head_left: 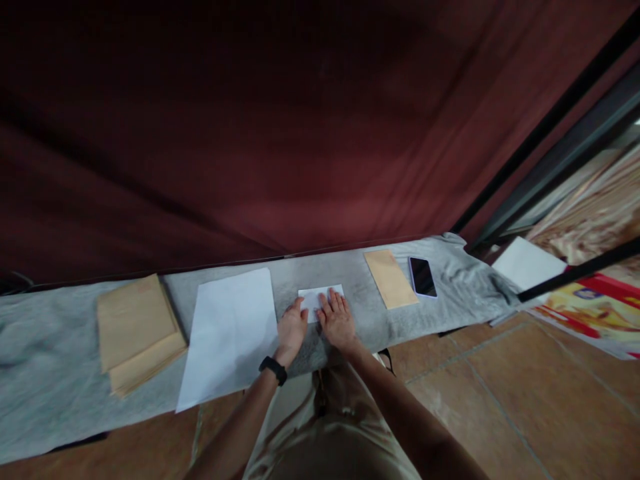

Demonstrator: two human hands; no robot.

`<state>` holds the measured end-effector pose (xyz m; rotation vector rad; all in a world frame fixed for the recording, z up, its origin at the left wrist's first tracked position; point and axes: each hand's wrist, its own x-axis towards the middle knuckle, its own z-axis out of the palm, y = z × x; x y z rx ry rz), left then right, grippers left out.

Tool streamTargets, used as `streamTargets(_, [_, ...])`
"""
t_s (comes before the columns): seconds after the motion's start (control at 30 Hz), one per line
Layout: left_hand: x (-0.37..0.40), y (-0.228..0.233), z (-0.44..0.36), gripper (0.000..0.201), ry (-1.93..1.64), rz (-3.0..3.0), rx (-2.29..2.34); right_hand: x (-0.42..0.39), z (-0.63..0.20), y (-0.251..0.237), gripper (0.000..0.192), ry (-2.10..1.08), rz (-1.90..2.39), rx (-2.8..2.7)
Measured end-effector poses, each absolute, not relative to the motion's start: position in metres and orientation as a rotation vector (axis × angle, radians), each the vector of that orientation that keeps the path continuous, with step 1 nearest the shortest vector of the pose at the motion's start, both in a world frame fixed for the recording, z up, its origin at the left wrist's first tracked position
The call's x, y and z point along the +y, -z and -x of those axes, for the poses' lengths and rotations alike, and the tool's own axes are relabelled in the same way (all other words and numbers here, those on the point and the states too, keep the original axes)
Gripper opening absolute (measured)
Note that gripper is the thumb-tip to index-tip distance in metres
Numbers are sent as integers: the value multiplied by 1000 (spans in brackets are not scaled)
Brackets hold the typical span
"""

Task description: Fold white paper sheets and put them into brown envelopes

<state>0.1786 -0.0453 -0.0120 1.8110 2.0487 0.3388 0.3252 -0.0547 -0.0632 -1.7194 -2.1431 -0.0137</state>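
Here, the right hand (339,324) lies flat on small white paper (311,297).

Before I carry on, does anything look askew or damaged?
The brown paper stack at left is uneven, its layers offset; the gray cloth is rumpled at its right end. No damage is discernible.

Black wristband (273,371) (left side), beige clothing (340,448)

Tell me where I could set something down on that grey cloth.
Bare grey cloth lies left of the brown stack, right of the phone (rumpled there), and between the right hand and the tan envelope. It's crowded where the large white paper lies beside the left hand.
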Motion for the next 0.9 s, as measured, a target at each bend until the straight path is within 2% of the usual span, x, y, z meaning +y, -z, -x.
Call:
streamTargets(0.43, [-47, 12, -179, 43, -305, -1895, 2092, -53, -366, 64, 56, 25, 1802, -2095])
streamTargets(0.73, [-49, 10, -183, 43, -307, -1909, 2097, -62, -338, 54, 47, -68, 1645, -2208])
streamTargets(0.9, [-48, 8, -182, 43, -285, -1910, 2085, -66, -342, 56, 50, -71, 1692, -2188])
